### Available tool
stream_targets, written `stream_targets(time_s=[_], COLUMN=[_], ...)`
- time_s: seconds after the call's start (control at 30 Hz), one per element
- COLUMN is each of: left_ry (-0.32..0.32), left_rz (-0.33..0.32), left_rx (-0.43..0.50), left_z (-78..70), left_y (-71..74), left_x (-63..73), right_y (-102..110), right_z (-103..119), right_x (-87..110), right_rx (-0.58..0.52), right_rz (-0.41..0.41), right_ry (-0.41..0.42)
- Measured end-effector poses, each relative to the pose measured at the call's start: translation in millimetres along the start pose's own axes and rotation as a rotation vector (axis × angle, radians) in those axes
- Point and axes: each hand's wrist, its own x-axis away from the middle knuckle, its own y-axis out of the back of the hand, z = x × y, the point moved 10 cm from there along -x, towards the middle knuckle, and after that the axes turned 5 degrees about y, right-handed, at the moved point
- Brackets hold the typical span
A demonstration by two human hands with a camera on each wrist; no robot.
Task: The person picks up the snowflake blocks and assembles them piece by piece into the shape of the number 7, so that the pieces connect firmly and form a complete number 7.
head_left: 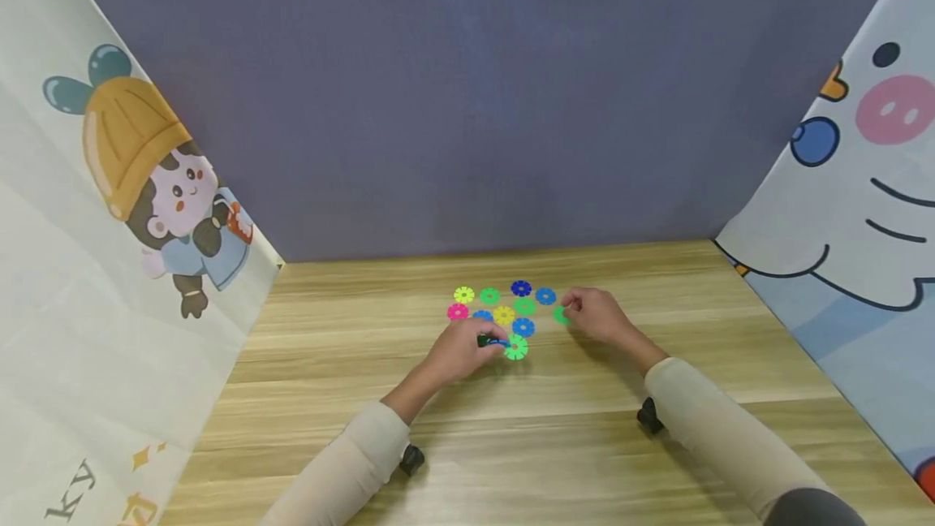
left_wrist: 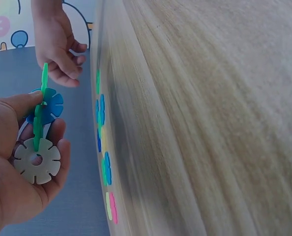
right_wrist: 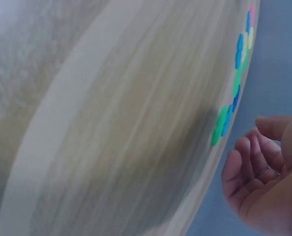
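Observation:
My left hand (head_left: 462,350) pinches a small chain of slotted plastic snowflake discs above the table. In the left wrist view, a blue disc (left_wrist: 55,104), a whitish disc (left_wrist: 46,167) and green discs (left_wrist: 37,129) seen edge-on are slotted together between thumb and fingers. From the head view, a bright green disc (head_left: 516,348) shows at the fingertips. My right hand (head_left: 597,316) hovers by a loose green disc (head_left: 560,315) at the right of the spread. Its fingers (right_wrist: 233,169) are loosely bent and hold nothing.
Several loose discs lie flat in a cluster beyond the hands, among them a pink disc (head_left: 458,312), a yellow disc (head_left: 503,315) and a dark blue disc (head_left: 521,288). A grey panel (head_left: 467,104) rises behind the wooden table (head_left: 511,445); printed sheets flank both sides.

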Motion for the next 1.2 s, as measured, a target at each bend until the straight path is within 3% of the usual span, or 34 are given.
stream_targets(time_s=[0.43,0.87,1.2], left_ry=[0.006,0.005,0.017], left_rz=[-0.004,0.006,0.004], left_rx=[0.004,0.014,0.012], left_z=[1.3,1.5,4.8], left_y=[0.6,-0.8,1.9], left_x=[0.8,1.0,1.2], right_y=[-20.5,-22.9,-17.5], right_z=[-15.1,-25.4,-26.8], right_x=[-5.8,-9.4,-7.1], right_rx=[0.154,0.160,0.114], right_rz=[0.073,0.077,0.031], right_ry=[-0.051,-0.087,-0.095])
